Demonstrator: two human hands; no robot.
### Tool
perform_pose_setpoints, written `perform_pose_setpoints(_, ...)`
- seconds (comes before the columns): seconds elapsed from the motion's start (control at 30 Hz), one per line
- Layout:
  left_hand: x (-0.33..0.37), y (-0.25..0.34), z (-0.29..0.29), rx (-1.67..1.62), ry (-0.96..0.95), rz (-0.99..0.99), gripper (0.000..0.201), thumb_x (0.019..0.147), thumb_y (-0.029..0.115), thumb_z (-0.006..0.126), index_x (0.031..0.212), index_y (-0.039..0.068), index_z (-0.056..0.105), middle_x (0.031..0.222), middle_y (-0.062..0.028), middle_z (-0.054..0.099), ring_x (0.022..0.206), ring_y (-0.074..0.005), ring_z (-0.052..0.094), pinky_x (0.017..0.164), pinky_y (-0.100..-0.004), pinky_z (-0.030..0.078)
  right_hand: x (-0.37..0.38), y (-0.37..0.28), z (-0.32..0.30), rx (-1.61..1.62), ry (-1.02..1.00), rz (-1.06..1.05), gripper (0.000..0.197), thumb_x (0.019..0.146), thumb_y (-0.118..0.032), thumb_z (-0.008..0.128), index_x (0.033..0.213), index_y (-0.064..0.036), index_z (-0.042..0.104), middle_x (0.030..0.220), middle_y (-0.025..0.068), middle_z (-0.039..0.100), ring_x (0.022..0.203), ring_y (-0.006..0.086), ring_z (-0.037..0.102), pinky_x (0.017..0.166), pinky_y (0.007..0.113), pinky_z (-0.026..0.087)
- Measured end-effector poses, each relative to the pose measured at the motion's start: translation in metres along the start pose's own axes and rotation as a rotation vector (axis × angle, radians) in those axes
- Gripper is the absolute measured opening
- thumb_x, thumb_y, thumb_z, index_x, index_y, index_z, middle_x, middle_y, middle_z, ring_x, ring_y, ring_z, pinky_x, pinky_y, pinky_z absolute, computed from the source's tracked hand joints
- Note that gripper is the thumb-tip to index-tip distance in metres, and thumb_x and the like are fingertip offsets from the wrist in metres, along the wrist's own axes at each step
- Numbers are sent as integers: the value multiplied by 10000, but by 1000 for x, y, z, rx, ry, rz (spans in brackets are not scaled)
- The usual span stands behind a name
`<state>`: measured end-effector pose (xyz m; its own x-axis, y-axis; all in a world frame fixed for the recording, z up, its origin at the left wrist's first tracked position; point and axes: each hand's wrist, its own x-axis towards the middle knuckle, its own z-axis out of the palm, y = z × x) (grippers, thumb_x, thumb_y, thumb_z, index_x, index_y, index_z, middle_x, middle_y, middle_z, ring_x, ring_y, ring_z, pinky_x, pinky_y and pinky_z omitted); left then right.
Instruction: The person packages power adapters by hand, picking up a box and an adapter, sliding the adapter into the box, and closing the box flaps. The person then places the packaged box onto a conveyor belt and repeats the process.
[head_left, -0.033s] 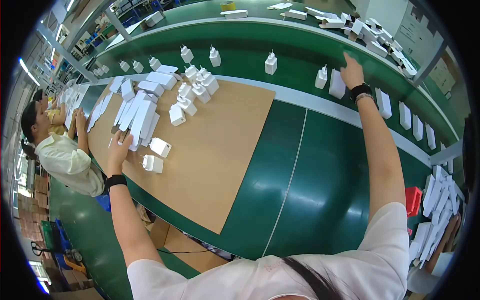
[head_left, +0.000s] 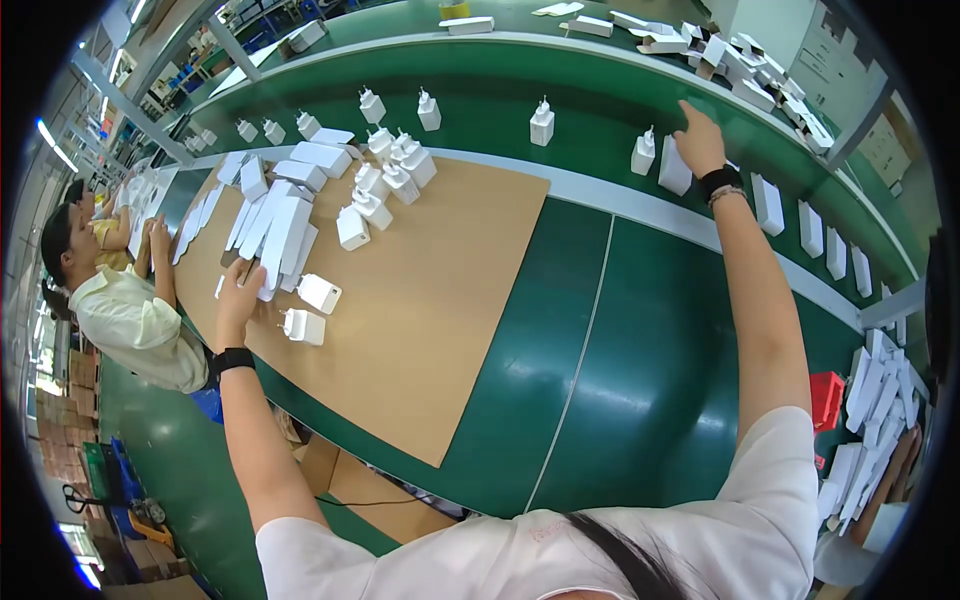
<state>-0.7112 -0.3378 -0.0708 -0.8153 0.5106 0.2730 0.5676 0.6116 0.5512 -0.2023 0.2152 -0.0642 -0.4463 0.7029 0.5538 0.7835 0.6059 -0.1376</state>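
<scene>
My right hand (head_left: pixel 702 142) reaches far out over the green belt (head_left: pixel 490 115), index finger stretched out. Close beside it on the left stands a white box (head_left: pixel 675 167); whether they touch I cannot tell. A white plug charger (head_left: pixel 643 152) stands just left of that box. My left hand (head_left: pixel 238 296), its fingers apart, is at the near end of a pile of white boxes (head_left: pixel 285 230) on the brown cardboard sheet (head_left: pixel 430 330). To its right lie two white chargers (head_left: pixel 304 327). Several more chargers (head_left: pixel 372 209) form a cluster beyond the boxes.
More white boxes (head_left: pixel 767 205) and another charger (head_left: pixel 541 124) line the belt. Loose boxes cover the shelf (head_left: pixel 745 75) at the far right. A red bin (head_left: pixel 826 402) and a heap of white boxes (head_left: pixel 880 420) are at right. A co-worker (head_left: pixel 135 310) sits at left.
My right hand has shifted very slightly left and away from me. My left hand stays by the box pile.
</scene>
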Motion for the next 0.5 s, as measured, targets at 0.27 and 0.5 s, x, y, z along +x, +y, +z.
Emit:
perform_pose_setpoints(0.27, 0, 42, 14, -372, -33, -209, 365, 789, 427, 665, 827, 64, 641, 695, 28, 506, 604, -61, 399, 511, -230, 287, -23, -48, 9, 254, -181, 181, 901, 625, -215, 731, 1394, -166, 263, 1039, 236, 608, 936, 391, 599, 824, 416, 477)
perform_pose_setpoints(0.5, -3, 87, 2, -260, 221, -179, 437, 692, 384, 746, 854, 1, 612, 778, -68, 603, 691, -179, 551, 601, -300, 428, -38, -63, 21, 430, 29, -27, 818, 711, 105, 513, 1411, -184, 204, 1026, 257, 590, 879, 438, 585, 777, 451, 472)
